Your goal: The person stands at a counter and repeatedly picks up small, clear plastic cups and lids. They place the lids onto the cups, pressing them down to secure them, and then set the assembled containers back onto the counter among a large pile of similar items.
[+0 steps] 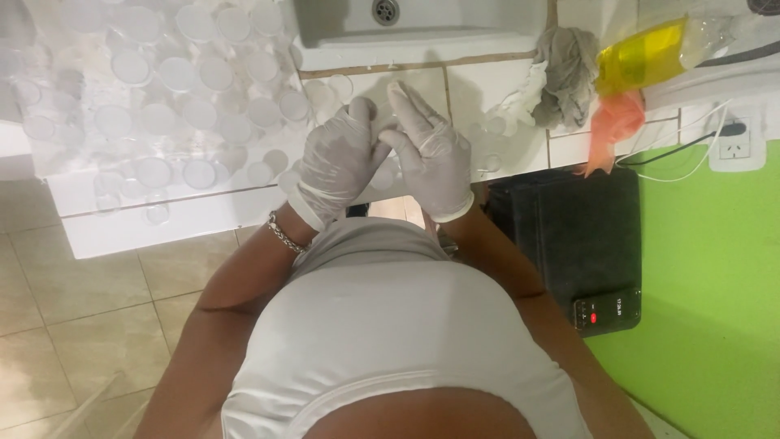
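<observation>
You stand at a white tiled counter (479,89) with a sink (422,32) set into its far side. To your left, a spread of clear round plastic lids (175,89) lies flat and side by side, likely so each can be picked singly. A grey rag (569,69), a yellow bottle (642,53) and an orange cloth (613,126) sit off to your right, clear of your hands. Both hands are gloved in white: your left hand (337,162) curls around something small, your right hand (431,154) meets it with fingers extended. They seem to pinch one clear lid (388,122) between them, though it is hard to make out.
</observation>
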